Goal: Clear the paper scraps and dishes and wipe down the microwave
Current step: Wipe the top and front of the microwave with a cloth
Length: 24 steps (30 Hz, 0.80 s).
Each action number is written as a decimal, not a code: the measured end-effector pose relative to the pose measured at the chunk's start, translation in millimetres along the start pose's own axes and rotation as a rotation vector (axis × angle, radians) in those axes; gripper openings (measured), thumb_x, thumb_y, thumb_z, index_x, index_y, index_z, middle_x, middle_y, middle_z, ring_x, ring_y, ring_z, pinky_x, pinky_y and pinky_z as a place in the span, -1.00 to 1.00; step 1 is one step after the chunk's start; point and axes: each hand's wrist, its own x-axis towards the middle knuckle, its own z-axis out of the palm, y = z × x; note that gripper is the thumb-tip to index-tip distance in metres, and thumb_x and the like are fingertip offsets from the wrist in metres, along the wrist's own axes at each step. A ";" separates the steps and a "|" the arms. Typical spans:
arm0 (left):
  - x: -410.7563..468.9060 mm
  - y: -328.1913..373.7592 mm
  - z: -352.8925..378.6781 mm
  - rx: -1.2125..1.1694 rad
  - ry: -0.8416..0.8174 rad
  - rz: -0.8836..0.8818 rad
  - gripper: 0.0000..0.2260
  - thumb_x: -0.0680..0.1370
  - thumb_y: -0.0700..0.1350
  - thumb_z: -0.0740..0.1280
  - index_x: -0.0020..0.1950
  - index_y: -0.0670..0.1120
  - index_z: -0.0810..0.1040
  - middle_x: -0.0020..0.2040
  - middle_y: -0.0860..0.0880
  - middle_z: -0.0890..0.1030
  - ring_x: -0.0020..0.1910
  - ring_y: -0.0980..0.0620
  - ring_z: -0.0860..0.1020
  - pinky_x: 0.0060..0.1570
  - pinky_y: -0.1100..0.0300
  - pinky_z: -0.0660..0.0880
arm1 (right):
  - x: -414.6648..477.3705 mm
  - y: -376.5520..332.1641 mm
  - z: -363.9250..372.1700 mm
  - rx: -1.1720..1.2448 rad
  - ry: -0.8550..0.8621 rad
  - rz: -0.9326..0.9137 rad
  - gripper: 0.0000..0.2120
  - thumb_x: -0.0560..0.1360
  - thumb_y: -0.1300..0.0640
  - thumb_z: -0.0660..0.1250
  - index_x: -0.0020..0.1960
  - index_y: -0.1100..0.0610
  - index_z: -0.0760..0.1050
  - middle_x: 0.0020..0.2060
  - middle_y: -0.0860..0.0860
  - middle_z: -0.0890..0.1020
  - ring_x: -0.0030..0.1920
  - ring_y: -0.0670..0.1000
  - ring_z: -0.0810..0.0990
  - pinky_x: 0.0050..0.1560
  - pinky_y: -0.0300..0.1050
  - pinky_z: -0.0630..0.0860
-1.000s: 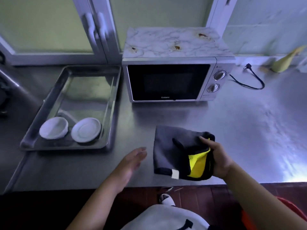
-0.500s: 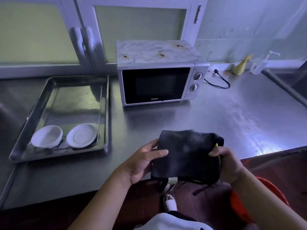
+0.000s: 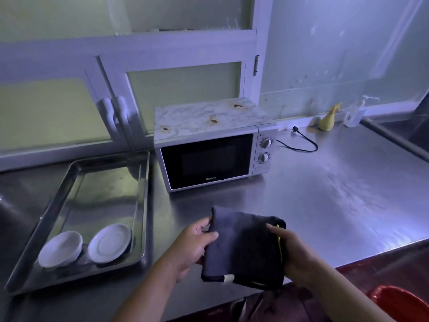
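A folded dark grey cloth (image 3: 241, 247) with a yellow inner side is held over the steel counter's front edge. My left hand (image 3: 193, 246) grips its left edge, thumb on top. My right hand (image 3: 290, 252) grips its right edge. Behind the cloth stands a silver microwave (image 3: 209, 159), door closed, with a marbled top (image 3: 209, 117) that shows brown stains. A steel tray (image 3: 144, 205) on the left holds a white bowl (image 3: 60, 248) and a white saucer (image 3: 110, 242), both upside down.
A black power cord (image 3: 299, 142) lies unplugged to the right of the microwave. A yellow spray bottle (image 3: 328, 119) and a clear pump bottle (image 3: 355, 113) stand by the wall. A sink edge (image 3: 394, 138) is at far right. A red bin (image 3: 399, 303) sits below the counter.
My left hand came in and took hold of the cloth's left edge. Both hands lifted it off the counter and folded the yellow side inward. The view tilted upward.
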 end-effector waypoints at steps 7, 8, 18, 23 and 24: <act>25.1 59.9 -22.2 -0.141 0.142 0.227 -0.63 0.57 -0.27 0.32 0.23 0.15 0.62 0.12 -0.03 0.70 0.02 0.05 0.68 -0.24 0.27 0.57 | 14.9 -81.7 8.6 0.090 -0.391 -0.144 -0.50 0.48 -0.07 0.42 0.27 0.25 0.58 0.23 0.25 0.61 0.21 0.24 0.62 0.08 0.07 0.60; 27.7 65.0 -26.2 -0.174 0.113 0.243 -0.61 0.54 -0.25 0.36 0.26 0.16 0.61 0.15 -0.07 0.69 0.06 0.01 0.67 -0.19 0.24 0.59 | 16.2 -88.9 10.0 0.102 -0.459 -0.154 -0.45 0.47 -0.08 0.45 0.31 0.26 0.55 0.26 0.25 0.59 0.25 0.24 0.59 0.13 0.07 0.58; 89.3 61.3 -20.1 -0.021 0.393 0.130 -0.60 0.57 -0.31 0.34 0.33 0.07 0.53 0.13 -0.06 0.69 0.12 0.00 0.65 0.07 0.11 0.56 | 74.2 -119.3 18.8 0.125 -0.318 0.013 -0.61 0.37 0.05 0.43 0.10 0.26 0.68 0.11 0.28 0.67 0.08 0.28 0.68 -0.02 0.16 0.64; 96.9 64.0 -45.1 0.138 0.451 0.102 -0.60 0.56 -0.20 0.40 0.32 0.17 0.53 0.21 0.02 0.63 0.20 0.14 0.59 0.28 0.12 0.46 | 96.4 -200.0 15.5 0.139 -0.091 -0.308 -0.64 0.54 -0.01 0.32 0.19 0.22 0.60 0.07 0.25 0.68 0.01 0.23 0.70 -0.02 0.12 0.63; 99.9 65.3 -50.0 0.154 0.452 0.104 -0.60 0.55 -0.21 0.41 0.30 0.17 0.54 0.19 -0.01 0.64 0.18 0.15 0.60 0.23 0.16 0.46 | 103.5 -218.9 16.9 0.107 -0.026 -0.430 -0.64 0.55 -0.01 0.31 0.20 0.22 0.57 0.09 0.26 0.67 0.04 0.22 0.70 0.06 0.14 0.61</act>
